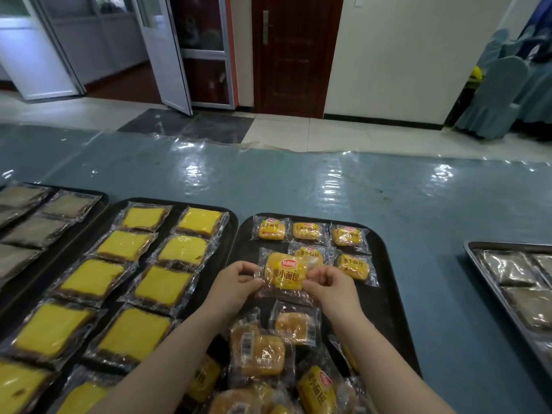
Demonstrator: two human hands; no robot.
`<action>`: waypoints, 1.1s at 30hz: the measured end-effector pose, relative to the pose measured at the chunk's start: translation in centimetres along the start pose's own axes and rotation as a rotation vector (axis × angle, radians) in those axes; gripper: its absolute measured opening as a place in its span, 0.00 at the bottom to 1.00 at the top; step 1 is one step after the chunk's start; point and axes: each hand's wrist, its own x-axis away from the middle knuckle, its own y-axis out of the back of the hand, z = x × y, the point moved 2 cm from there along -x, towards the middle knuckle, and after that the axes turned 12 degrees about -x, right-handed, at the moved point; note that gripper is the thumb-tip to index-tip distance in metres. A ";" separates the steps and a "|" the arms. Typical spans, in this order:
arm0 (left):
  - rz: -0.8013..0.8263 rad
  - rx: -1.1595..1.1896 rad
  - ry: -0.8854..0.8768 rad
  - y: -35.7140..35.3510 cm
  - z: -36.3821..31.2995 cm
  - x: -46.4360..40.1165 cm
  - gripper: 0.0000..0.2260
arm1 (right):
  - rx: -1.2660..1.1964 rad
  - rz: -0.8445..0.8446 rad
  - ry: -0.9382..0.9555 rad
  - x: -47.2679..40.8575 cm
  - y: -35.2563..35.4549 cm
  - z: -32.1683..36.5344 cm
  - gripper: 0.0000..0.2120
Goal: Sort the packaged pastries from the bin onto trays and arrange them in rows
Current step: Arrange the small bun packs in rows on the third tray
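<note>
**Small bun held over black tray, second row part-filled**

My left hand (pixel 236 282) and right hand (pixel 325 283) pinch opposite edges of one wrapped bun (pixel 285 273) above the black tray (pixel 385 294). It looks light and soft, with slippery film; I judge the crimped edges the safest hold. Five buns lie placed: three in the far row (pixel 309 231), two behind my bun.
</note>
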 end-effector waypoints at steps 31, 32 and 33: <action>-0.122 -0.444 0.013 0.7 4.4 -8.3 0.09 | 0.823 0.213 0.423 -9.7 -2.2 -4.6 0.08; -0.084 -0.456 0.014 0.7 4.6 -7.5 0.08 | 0.785 0.266 0.381 -8.9 -1.6 -4.7 0.07; -0.030 -0.477 0.022 0.8 4.8 -6.6 0.08 | 0.762 0.325 0.324 -8.1 -0.9 -4.9 0.06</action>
